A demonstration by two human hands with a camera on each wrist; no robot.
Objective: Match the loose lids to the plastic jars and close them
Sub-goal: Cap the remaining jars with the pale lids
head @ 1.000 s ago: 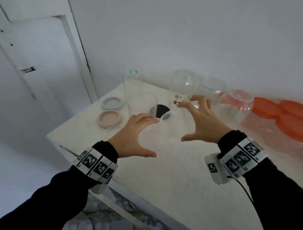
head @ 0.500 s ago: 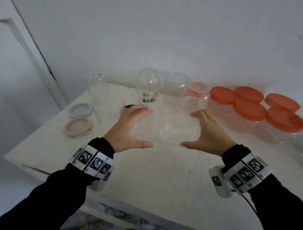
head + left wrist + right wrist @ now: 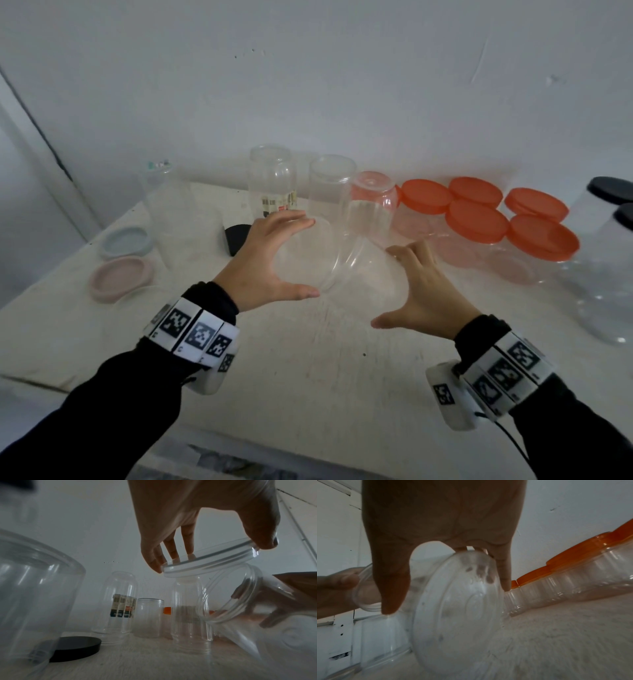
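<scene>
My left hand (image 3: 294, 257) grips a clear round lid (image 3: 308, 260) by its rim, thumb on one side and fingers on the other. The left wrist view shows this lid (image 3: 209, 559) tilted just above the threaded mouth of a clear plastic jar (image 3: 240, 601), apart from it. My right hand (image 3: 390, 287) holds that jar (image 3: 370, 274) on its side above the table, mouth towards the lid. In the right wrist view the jar's base (image 3: 458, 615) faces the camera, with my right hand (image 3: 448, 597) curled over it.
A black lid (image 3: 236, 236), a pink lid (image 3: 120, 277) and a blue-grey lid (image 3: 125, 241) lie at the left. Clear jars (image 3: 274, 185) stand upside down behind my hands. Orange-lidded jars (image 3: 479, 219) and black-lidded jars (image 3: 609, 240) fill the right. The table edge (image 3: 308, 445) is near.
The head view has swung to the right, bringing the orange-lidded jars into sight. Both hands have kept their hold, and my right hand with the jar has sunk lower, beside the lid.
</scene>
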